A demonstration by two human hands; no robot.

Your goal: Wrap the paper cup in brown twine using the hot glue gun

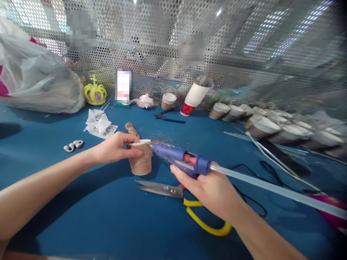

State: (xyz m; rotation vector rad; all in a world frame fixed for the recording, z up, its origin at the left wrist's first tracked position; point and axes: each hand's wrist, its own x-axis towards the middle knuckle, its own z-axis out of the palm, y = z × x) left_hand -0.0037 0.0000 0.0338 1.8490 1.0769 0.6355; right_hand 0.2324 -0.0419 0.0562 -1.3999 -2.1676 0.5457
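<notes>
My left hand (pixel 120 147) pinches the rim of a paper cup wrapped in brown twine (pixel 141 162), fingers inside and thumb outside. The cup stands upright on the blue table. In my right hand (pixel 210 189) is a blue hot glue gun (pixel 173 156), its nozzle tip at the cup's right rim. A long clear glue stick (pixel 271 187) sticks out of the gun's back. Behind the cup lies a roll of twine (pixel 131 130), partly hidden by my left hand. Scissors with yellow handles (pixel 162 189) lie open beneath the right hand.
Several finished-looking twine-wrapped cups (pixel 264 126) crowd the right side. At the back are stacked paper cups (pixel 196 95), pliers (pixel 170 118), a small basket (pixel 168 101), a pink ribbon (pixel 145 101), a phone (pixel 123 86) and a yellow crown (pixel 94 94). A plastic bag (pixel 40 72) fills the left back; a black cord (pixel 252 202) runs right.
</notes>
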